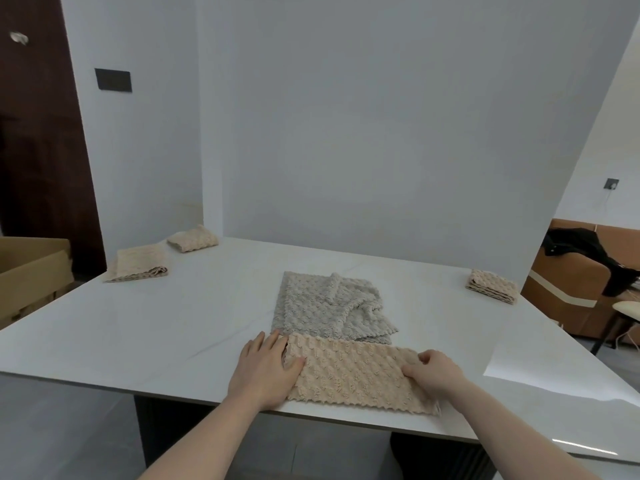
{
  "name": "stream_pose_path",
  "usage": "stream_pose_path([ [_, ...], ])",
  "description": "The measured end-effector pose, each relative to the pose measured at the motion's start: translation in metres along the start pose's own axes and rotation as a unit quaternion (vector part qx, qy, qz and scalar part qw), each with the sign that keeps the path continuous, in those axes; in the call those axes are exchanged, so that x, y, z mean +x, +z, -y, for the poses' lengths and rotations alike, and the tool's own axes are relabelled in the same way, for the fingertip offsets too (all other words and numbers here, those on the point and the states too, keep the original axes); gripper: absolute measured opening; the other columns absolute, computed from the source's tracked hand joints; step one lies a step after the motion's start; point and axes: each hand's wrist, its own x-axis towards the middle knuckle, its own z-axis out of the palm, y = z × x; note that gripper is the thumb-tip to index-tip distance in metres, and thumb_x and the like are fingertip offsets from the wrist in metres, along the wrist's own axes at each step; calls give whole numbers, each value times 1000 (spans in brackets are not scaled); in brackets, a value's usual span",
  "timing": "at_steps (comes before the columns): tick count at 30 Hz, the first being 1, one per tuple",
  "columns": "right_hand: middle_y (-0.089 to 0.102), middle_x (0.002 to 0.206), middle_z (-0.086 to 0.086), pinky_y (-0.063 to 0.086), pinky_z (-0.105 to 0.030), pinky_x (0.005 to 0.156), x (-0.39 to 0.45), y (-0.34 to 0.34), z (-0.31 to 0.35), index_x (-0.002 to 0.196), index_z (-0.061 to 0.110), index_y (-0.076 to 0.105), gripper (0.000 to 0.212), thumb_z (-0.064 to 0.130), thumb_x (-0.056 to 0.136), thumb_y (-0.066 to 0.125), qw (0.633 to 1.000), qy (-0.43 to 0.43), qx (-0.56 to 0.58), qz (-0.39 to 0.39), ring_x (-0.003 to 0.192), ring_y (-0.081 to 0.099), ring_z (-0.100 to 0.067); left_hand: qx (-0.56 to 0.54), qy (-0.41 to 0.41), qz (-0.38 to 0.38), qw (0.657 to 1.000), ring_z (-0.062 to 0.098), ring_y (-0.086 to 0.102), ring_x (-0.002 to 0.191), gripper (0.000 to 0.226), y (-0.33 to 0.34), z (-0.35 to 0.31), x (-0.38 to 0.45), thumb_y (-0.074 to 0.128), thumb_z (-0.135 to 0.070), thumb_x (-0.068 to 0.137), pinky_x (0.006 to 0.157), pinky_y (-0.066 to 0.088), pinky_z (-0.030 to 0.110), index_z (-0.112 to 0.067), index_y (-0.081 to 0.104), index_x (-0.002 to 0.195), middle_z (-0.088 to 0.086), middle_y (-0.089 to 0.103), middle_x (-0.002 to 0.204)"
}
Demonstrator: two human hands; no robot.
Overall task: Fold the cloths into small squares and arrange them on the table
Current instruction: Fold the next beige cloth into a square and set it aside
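White marble-look table [156, 327] against a pale wall carries every cloth. At its near edge lies a beige cloth [349, 374], folded into a long strip. The left hand [265, 370] lies flat on the strip's left end, fingers straight and together, thumb pressing the fabric. The right hand [434, 372] has its fingers curled, pinching the strip's right end. Just beyond both hands a grey cloth [329, 306] lies loosely folded, touching the strip. Far left of the grip sit two folded beige cloths [138, 265] [193, 238]; far right, another small folded one [491, 285]. A cardboard box [31, 271], cut off at the left edge, hides its contents.
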Motion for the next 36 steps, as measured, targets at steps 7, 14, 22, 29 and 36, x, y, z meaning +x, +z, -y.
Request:
stream_pose_path([
  [7, 52, 61, -1, 36, -25, 53, -17, -19, 11, 71, 14, 61, 20, 26, 81, 73, 982, 15, 185, 26, 57, 47, -18, -4, 1, -3, 1000, 20, 7, 157, 77, 0, 1, 0, 24, -70, 96, 128, 5, 39, -29, 20, 161, -7, 13, 170],
  [14, 56, 72, -5, 36, -30, 54, -35, -35, 57, 79, 15, 60, 15, 25, 81, 71, 958, -32, 285, 12, 62, 49, -22, -14, 0, -9, 1000, 20, 6, 157, 77, 3, 3, 1, 24, -69, 95, 128, 5, 38, -29, 20, 161, -8, 14, 169],
  [22, 59, 73, -3, 50, -22, 48, -55, -18, 121, 92, 11, 63, 13, 21, 90, 70, 922, -87, 369, 84, 55, 59, -13, -61, 4, -27, 998, 19, 12, 156, 70, -1, 3, -2, 28, -63, 99, 127, 10, 37, -31, 20, 161, -10, 24, 167],
  [29, 64, 76, -9, 66, -41, 70, -66, 19, 155, 89, 6, 64, 12, 17, 90, 69, 912, -104, 373, 136, 59, 68, -20, -204, -27, -74, 976, 11, 49, 135, 55, -5, 12, -1, 38, -61, 95, 111, 41, 33, -40, 47, 146, -14, 56, 146],
  [36, 72, 95, 0, 64, -36, 66, -71, 37, 142, 100, 23, 69, 10, 20, 91, 64, 921, -181, 340, 48, 67, 72, -16, -240, -17, -97, 966, 4, 57, 121, 29, -11, 9, -6, 46, -43, 100, 99, 45, 28, -42, 67, 120, -21, 65, 128],
])
